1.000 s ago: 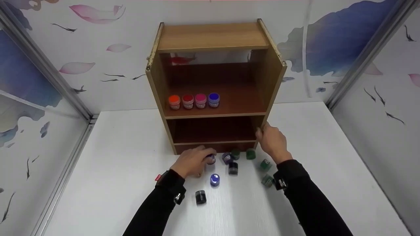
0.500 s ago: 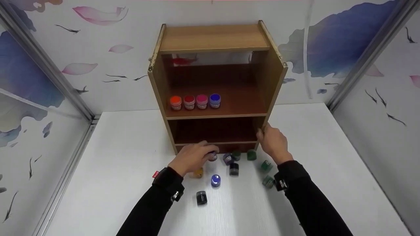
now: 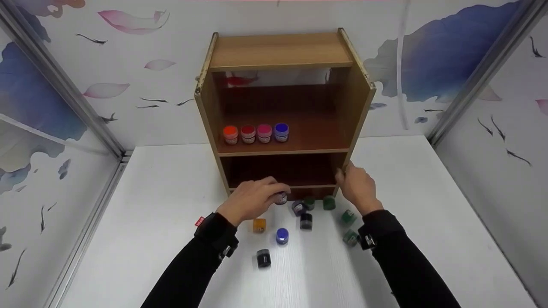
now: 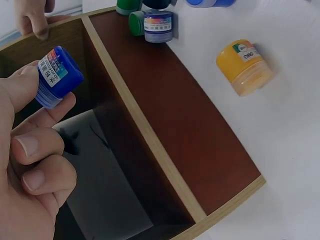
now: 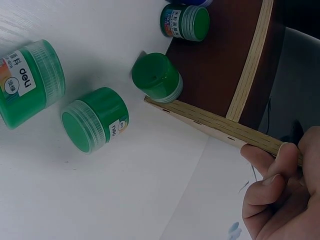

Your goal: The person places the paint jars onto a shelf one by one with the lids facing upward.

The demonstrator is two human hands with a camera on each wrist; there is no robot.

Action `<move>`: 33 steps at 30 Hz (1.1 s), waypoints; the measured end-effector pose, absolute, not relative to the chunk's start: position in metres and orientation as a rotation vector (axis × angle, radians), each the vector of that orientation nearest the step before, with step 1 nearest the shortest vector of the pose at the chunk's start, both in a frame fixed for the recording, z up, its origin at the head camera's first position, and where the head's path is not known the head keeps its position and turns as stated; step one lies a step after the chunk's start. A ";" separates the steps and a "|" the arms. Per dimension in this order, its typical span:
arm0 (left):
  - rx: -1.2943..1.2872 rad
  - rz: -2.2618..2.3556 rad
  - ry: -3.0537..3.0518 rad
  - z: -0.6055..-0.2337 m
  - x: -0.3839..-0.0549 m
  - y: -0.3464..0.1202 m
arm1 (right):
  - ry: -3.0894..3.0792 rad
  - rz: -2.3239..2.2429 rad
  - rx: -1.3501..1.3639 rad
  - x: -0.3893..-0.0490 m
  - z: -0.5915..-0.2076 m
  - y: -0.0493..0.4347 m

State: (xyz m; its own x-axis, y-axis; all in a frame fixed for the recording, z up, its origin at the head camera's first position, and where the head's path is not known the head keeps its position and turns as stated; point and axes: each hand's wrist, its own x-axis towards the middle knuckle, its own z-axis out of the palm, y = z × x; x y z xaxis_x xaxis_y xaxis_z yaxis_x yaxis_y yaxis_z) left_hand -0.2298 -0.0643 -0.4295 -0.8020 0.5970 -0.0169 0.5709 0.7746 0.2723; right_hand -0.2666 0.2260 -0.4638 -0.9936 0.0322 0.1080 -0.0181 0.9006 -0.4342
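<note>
My left hand (image 3: pixel 254 197) pinches a small blue paint jar (image 4: pixel 59 75) between thumb and fingers, raised in front of the lower compartment of a wooden shelf unit (image 3: pixel 280 50). In the left wrist view the jar tilts and its label faces the camera. The right hand (image 3: pixel 358 186) grips the front edge of the unit's right side panel (image 5: pixel 200 122), low down. On the upper shelf, an orange-lidded jar (image 3: pixel 230 134), a red one (image 3: pixel 248 134), a pink one (image 3: pixel 264 133) and a blue one (image 3: pixel 281 132) stand upright in a row.
Loose paint jars lie on the white table: a yellow jar (image 3: pixel 259 225), a blue jar (image 3: pixel 282 236), black jars (image 3: pixel 263 258) and several green jars (image 3: pixel 329 202). Some sit right at the unit's front base. Patterned white walls (image 3: pixel 158 98) enclose the table.
My left hand has lifted the blue jar from the unit's base up toward the lower compartment, uncovering the yellow jar. The right hand keeps its grip on the side panel.
</note>
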 end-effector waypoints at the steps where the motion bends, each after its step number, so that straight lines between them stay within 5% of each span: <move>1: 0.947 0.389 2.864 -0.428 -0.230 -0.064 | -2.953 0.674 -0.013 -0.267 -0.464 0.226; 33: 1.215 0.304 2.989 -0.347 -0.239 -0.037 | -2.995 0.708 -0.037 -0.269 -0.462 0.226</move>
